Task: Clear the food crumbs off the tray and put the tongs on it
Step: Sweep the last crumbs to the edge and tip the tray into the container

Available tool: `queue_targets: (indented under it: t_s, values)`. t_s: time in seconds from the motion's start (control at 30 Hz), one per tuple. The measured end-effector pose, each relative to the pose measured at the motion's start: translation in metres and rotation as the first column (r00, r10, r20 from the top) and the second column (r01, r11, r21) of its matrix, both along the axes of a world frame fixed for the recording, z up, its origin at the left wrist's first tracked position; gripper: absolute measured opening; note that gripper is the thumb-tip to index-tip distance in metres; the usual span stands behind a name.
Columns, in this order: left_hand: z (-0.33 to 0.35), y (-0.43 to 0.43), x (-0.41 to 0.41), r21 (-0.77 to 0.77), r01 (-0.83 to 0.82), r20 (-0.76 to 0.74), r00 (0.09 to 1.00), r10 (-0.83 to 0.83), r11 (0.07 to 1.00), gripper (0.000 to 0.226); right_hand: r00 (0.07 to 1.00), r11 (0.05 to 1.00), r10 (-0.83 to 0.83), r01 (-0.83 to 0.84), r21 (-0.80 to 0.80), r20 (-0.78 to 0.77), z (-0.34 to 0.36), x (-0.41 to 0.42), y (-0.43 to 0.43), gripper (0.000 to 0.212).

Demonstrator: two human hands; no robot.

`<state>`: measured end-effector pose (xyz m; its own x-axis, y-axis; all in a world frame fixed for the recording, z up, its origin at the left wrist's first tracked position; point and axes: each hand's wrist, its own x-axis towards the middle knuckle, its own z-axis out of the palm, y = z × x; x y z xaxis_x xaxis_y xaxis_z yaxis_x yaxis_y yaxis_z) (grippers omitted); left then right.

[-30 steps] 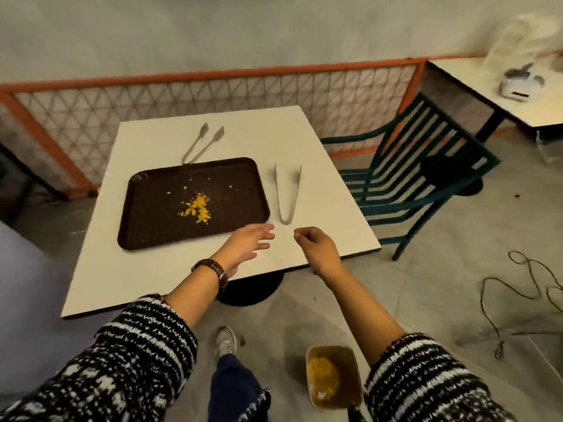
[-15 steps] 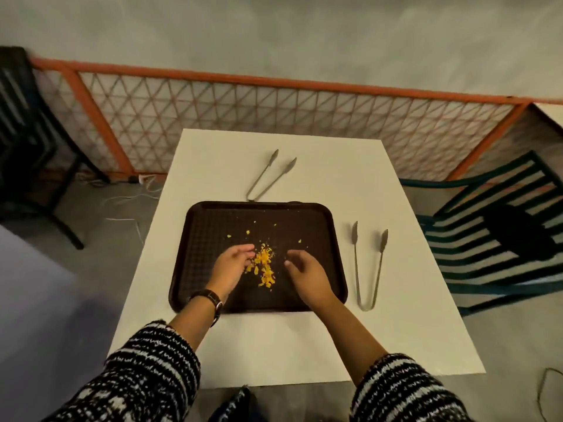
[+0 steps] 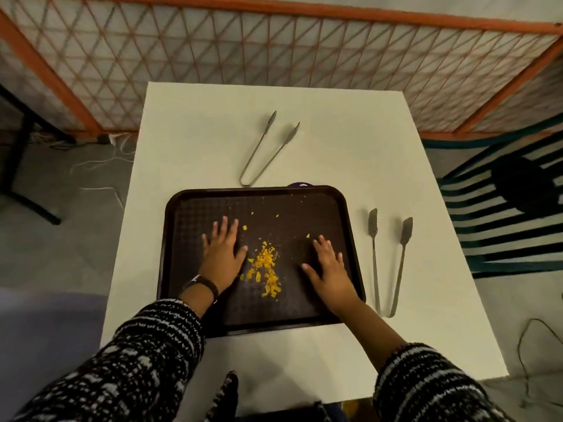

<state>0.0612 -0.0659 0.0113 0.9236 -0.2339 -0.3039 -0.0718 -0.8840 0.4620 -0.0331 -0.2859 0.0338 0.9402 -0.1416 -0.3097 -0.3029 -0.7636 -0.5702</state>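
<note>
A dark brown tray (image 3: 189,208) lies on the white table (image 3: 350,141). A heap of yellow crumbs (image 3: 266,268) sits near the tray's middle, with a few loose bits farther back. My left hand (image 3: 222,254) rests flat on the tray left of the heap, fingers spread. My right hand (image 3: 329,266) lies flat on the tray right of the heap, also spread. Neither hand holds anything. One pair of metal tongs (image 3: 388,260) lies on the table right of the tray. A second pair of tongs (image 3: 265,150) lies behind the tray's far edge.
An orange-framed mesh fence (image 3: 274,50) runs behind the table. A dark green slatted chair (image 3: 502,214) stands at the right. Cables (image 3: 100,159) trail on the floor at the left and a cord (image 3: 536,354) at the right. A small purple thing (image 3: 300,184) peeks from behind the tray.
Both hands went from the table's near edge onto the tray. They now lie flat and farther apart on either side of the crumb heap. The view has closed in on the table.
</note>
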Motion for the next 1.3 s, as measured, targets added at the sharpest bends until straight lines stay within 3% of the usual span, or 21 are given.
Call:
queue_targets:
  t_s: [0.27, 0.37, 0.43, 0.5, 0.63, 0.7, 0.8, 0.9, 0.97, 1.13, 1.23, 1.3]
  values:
    - [-0.022, -0.013, 0.009, 0.11, 0.105, 0.018, 0.994, -0.107, 0.988, 0.071, 0.999, 1.0, 0.026, -0.027, 0.017, 0.025, -0.017, 0.025, -0.014, 0.066]
    - [-0.022, -0.018, -0.009, -0.018, 0.319, -0.024, 0.947, -0.319, 0.948, 0.08, 0.998, 0.999, 0.041, -0.041, 0.009, 0.041, -0.021, 0.034, -0.015, 0.065]
    - [-0.017, -0.024, -0.031, -0.14, 0.486, -0.064, 0.865, -0.498, 0.863, 0.078, 0.999, 0.999, 0.033, -0.033, -0.011, 0.041, -0.025, 0.04, -0.016, 0.066]
    - [-0.012, -0.025, -0.05, -0.216, 0.548, -0.043, 0.822, -0.568, 0.808, 0.073, 0.999, 1.0, 0.009, -0.008, -0.025, 0.031, -0.029, 0.044, -0.015, 0.066]
    - [-0.01, -0.009, -0.054, -0.333, 0.307, -0.011, 0.944, -0.33, 0.891, 0.064, 0.999, 0.998, 0.009, -0.005, -0.067, 0.05, -0.039, 0.045, 0.001, 0.079]
    - [-0.008, 0.003, -0.048, -0.347, 0.169, -0.01, 0.983, -0.184, 0.922, 0.064, 0.992, 0.994, 0.092, -0.086, -0.074, 0.081, -0.044, 0.039, 0.015, 0.087]
    - [-0.009, 0.017, -0.043, -0.313, 0.083, 0.005, 0.996, -0.086, 0.946, 0.068, 0.953, 0.958, 0.278, -0.284, 0.034, 0.121, -0.042, 0.025, 0.037, 0.082]
    - [-0.018, 0.026, -0.047, -0.3, 0.028, -0.012, 0.999, -0.033, 0.954, 0.073, 0.892, 0.872, 0.427, -0.45, 0.194, 0.151, -0.033, 0.016, 0.05, 0.07]
    - [-0.022, 0.026, -0.05, -0.264, 0.003, -0.024, 1.0, -0.009, 0.965, 0.077, 0.887, 0.864, 0.42, -0.456, 0.213, 0.192, -0.03, 0.025, 0.047, 0.062]
    - [-0.026, 0.005, -0.065, -0.046, -0.029, -0.019, 0.999, 0.028, 0.999, 0.084, 0.942, 0.956, 0.264, -0.285, 0.074, 0.209, -0.031, 0.094, 0.022, 0.058]
    - [-0.027, -0.018, -0.076, -0.008, 0.017, -0.015, 1.0, -0.017, 1.0, 0.082, 0.908, 0.921, 0.385, -0.39, -0.003, 0.166, -0.035, 0.123, 0.02, 0.059]
    - [-0.026, -0.032, -0.083, -0.077, 0.09, -0.031, 0.995, -0.093, 0.993, 0.075, 0.867, 0.878, 0.477, -0.477, -0.033, 0.146, -0.039, 0.13, 0.023, 0.059]
